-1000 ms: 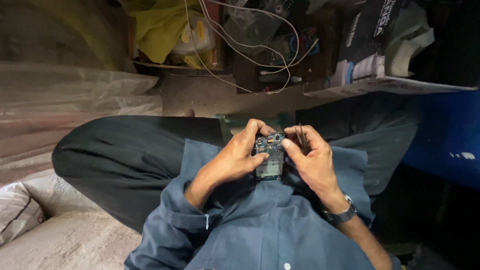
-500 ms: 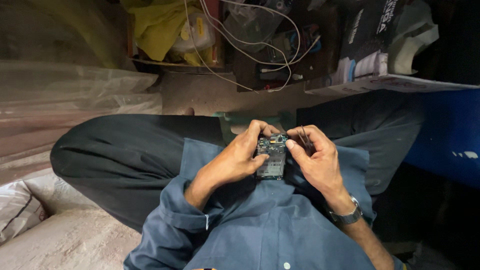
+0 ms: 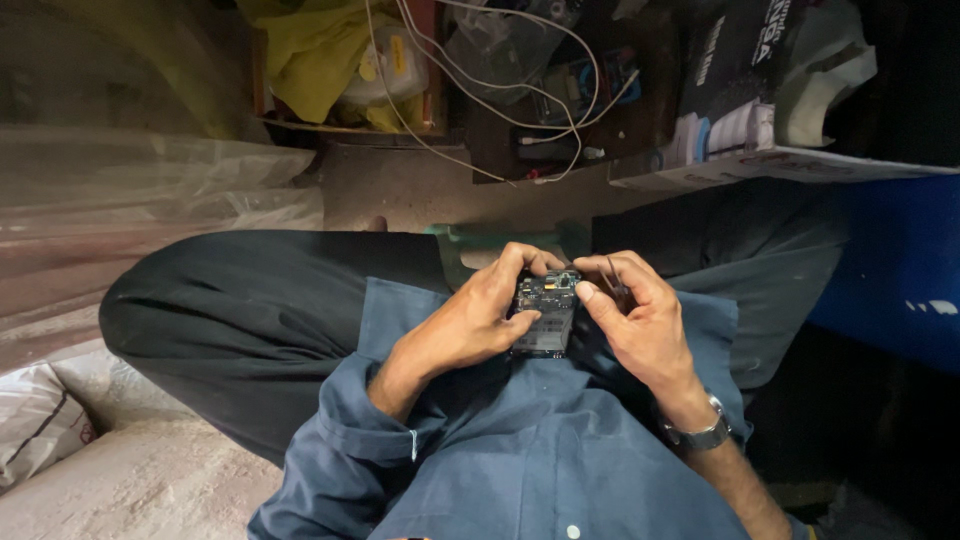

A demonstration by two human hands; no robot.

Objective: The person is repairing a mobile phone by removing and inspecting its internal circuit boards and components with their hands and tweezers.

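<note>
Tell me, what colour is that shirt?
The shirt is blue, seen clearly from the head camera.

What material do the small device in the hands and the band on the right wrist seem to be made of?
Opened device: apparently a circuit board with small metal parts, dark and matt with bright specks. Wristband: probably metal, since it looks grey and gives a slight shine.

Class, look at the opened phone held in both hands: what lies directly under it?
Under the opened phone lie the blue shirt and dark trousers of the lap. The left hand and right hand hide its sides; its underside cannot be seen.
</note>
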